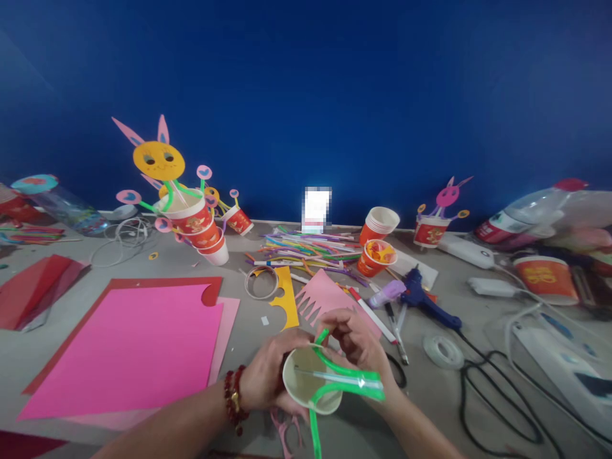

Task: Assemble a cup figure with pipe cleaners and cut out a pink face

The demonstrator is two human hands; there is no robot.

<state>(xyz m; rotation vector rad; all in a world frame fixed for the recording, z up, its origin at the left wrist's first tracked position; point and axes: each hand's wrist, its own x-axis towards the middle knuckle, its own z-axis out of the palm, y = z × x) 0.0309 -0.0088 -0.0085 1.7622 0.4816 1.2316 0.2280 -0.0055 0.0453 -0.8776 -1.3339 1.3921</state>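
In the head view, a paper cup [302, 373] is tilted with its open mouth facing me. My left hand [268, 370], wearing a red bead bracelet [235, 396], is closed around the cup's left side. Green pipe cleaners [342, 381] cross the cup's rim, their bent middle sticking out to the right. A pale stick [310, 373] runs from inside the cup along them. At the far rim, the fingers of my right hand [356, 344] are closed by the upper green end; the exact fingertip contact is partly hidden. A pink looped piece [288, 433] lies below the cup.
Pink and red sheets [129, 350] lie left; stacked cups with a yellow rabbit face [159, 160] stand behind. Several pipe cleaners [306, 248] lie at the back. A glue gun [425, 299], its black cable [478, 382], clear tape [443, 351] and a power strip [564, 357] occupy the right.
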